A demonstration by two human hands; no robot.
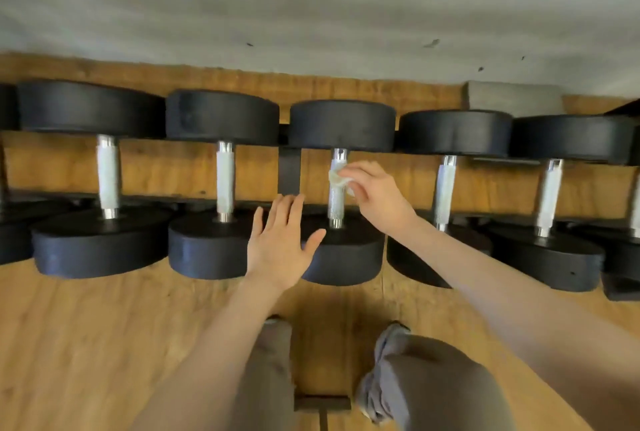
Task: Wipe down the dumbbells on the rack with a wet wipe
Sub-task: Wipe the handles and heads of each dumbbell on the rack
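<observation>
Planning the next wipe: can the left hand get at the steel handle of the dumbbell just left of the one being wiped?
Probably yes. The left hand is open, holds nothing, and nothing lies between it and that handle.

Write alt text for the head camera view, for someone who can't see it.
A person's right hand presses a crumpled wet wipe against the metal handle of the middle dumbbell in a row of black dumbbells on a rack. The left hand rests open on that dumbbell's near head. Below are a wooden floor and the person's legs.
</observation>
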